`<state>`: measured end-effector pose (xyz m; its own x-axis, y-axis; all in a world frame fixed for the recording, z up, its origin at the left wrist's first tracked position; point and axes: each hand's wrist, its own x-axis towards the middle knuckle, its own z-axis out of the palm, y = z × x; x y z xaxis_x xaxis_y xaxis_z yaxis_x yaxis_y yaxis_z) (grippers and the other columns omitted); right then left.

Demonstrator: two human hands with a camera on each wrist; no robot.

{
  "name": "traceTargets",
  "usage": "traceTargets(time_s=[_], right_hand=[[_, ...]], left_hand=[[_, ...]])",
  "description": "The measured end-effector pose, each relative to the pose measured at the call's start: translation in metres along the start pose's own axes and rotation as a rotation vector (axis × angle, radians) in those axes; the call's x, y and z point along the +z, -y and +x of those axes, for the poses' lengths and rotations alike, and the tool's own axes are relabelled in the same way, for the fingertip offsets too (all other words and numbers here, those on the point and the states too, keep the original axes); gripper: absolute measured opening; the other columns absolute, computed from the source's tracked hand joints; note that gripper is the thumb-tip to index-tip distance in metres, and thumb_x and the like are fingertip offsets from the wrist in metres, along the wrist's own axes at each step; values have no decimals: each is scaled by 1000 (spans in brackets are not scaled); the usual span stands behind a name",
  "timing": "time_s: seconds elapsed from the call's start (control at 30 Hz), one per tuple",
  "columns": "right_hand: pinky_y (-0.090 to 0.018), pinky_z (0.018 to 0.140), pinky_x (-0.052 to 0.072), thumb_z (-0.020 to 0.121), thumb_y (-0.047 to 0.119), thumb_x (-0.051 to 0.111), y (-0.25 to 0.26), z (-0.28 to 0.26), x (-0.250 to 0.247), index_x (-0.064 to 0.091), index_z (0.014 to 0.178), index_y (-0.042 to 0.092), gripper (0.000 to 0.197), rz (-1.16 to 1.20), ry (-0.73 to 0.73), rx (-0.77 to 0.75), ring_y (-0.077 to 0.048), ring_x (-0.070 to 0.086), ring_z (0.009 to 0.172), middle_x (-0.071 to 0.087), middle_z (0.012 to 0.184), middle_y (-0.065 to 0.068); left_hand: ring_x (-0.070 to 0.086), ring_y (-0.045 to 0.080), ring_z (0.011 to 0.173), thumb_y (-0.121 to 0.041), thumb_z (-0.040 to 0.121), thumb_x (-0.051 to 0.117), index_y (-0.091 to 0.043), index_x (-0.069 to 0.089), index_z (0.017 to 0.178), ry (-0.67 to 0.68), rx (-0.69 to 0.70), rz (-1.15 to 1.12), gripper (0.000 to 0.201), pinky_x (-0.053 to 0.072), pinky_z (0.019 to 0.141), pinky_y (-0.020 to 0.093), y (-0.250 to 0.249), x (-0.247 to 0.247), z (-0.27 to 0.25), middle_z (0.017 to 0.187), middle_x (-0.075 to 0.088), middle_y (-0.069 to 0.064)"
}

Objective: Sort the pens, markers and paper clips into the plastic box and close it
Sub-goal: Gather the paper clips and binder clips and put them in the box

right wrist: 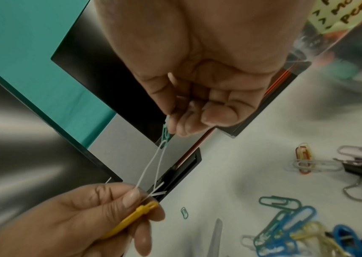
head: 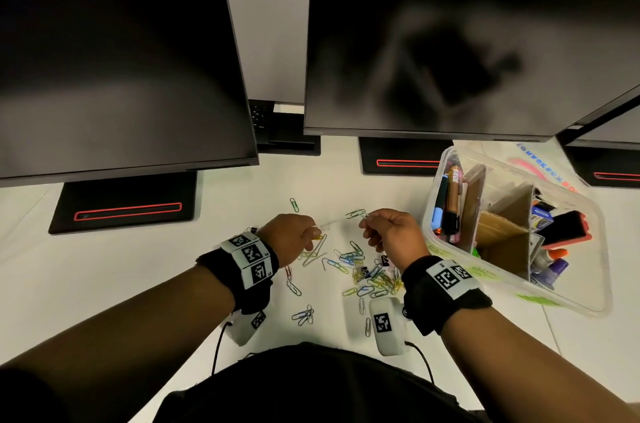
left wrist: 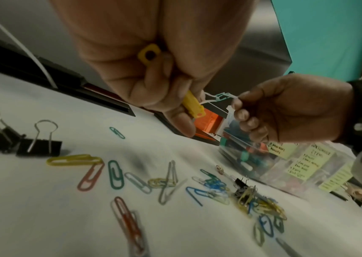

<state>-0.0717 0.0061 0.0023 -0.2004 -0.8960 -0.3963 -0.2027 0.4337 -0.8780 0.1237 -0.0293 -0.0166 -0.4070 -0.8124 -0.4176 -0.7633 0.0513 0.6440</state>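
Note:
My two hands are raised over the white table (head: 138, 277), with linked paper clips between them. My left hand (head: 313, 232) pinches one end of a stretched white clip (right wrist: 151, 167) and also grips a yellow clip (right wrist: 131, 219). My right hand (head: 367, 223) pinches a green clip (head: 356, 214) hooked to the white one. Several coloured paper clips (head: 374, 277) lie scattered below the hands. The clear plastic box (head: 571, 298) stands open at the right. Cardboard dividers split it, and pens and markers (head: 450, 201) fill its left compartment.
Two dark monitors (head: 433, 42) on black stands (head: 124, 204) hang over the back of the table. Black binder clips (left wrist: 39, 146) sit left of the paper clips. Glue and other items (head: 554, 232) fill the box's right compartment.

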Motion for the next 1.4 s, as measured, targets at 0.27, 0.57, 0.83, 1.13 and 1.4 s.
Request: traceTargets(time_s=[0.27, 0.57, 0.83, 1.13, 1.4], right_hand=[[-19, 41, 34, 88, 0, 48, 4, -1, 6, 60, 59, 9, 32, -23, 82, 33, -14, 43, 42, 52, 52, -7], [-22, 44, 36, 92, 4, 45, 3, -2, 5, 63, 68, 9, 30, 214, 222, 161, -14, 44, 48, 52, 57, -4], [-20, 43, 37, 90, 3, 51, 5, -1, 19, 63, 64, 13, 30, -59, 223, 46, -13, 45, 44, 52, 54, -1], [-27, 89, 42, 90, 20, 52, -9, 9, 20, 59, 116, 10, 29, -767, 102, 11, -24, 57, 106, 62, 115, -9], [-34, 97, 43, 90, 9, 48, -31, 25, 67, 54, 128, 19, 40, -1111, 440, -345, -30, 47, 117, 47, 125, -10]], left_hand=[[52, 10, 82, -21, 98, 43, -10, 65, 102, 25, 176, 144, 25, 42, 75, 22, -6, -7, -4, 97, 70, 3], [48, -1, 50, -28, 97, 45, -35, 51, 61, -64, 133, -175, 37, 38, 57, 8, -9, 1, -7, 62, 58, -11], [47, -1, 47, -24, 100, 37, -21, 60, 82, 12, 169, -335, 30, 37, 56, 9, -17, 9, -5, 43, 58, -12], [45, 1, 40, -14, 100, 38, -15, 59, 81, -48, -116, -491, 29, 34, 45, 13, 28, -12, -6, 69, 59, -1], [34, 13, 46, -12, 99, 35, -12, 51, 68, -74, -388, -447, 34, 24, 30, 8, 65, -31, -32, 64, 51, 5]])
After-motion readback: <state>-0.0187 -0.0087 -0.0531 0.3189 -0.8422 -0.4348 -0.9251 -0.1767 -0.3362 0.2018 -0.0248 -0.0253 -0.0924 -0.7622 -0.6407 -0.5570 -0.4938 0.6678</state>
